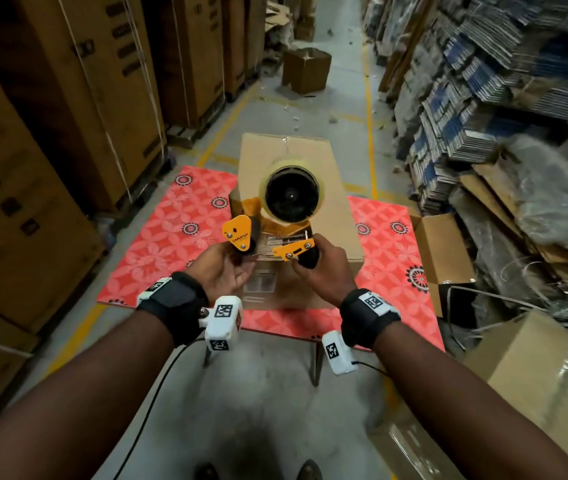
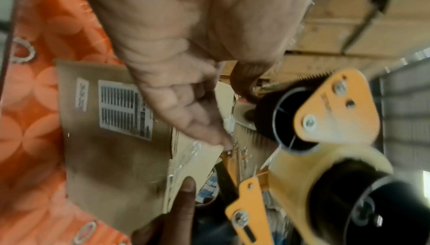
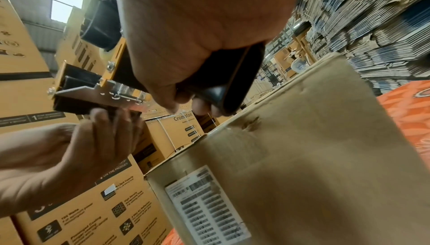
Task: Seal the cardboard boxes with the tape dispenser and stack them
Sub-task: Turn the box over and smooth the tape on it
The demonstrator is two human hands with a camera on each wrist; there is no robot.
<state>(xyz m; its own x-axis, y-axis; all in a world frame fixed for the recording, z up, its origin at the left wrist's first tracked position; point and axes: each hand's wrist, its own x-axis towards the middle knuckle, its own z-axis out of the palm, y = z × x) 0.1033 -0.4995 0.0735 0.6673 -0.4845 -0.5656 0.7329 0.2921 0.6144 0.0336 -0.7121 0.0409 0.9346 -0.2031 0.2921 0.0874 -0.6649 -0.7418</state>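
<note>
Cardboard box (image 1: 296, 188) is being left standing on the red patterned table (image 1: 185, 230), flaps down, with no tape yet discernible along its top seam. Just above its near edge, the orange tape dispenser (image 1: 275, 220) is being held by its black handle in the curled right hand (image 1: 324, 268), while its roller end is being pinched by the left hand (image 1: 223, 268), seemingly freeing the tape end. Sealing and stacking are judged outstanding.
</note>
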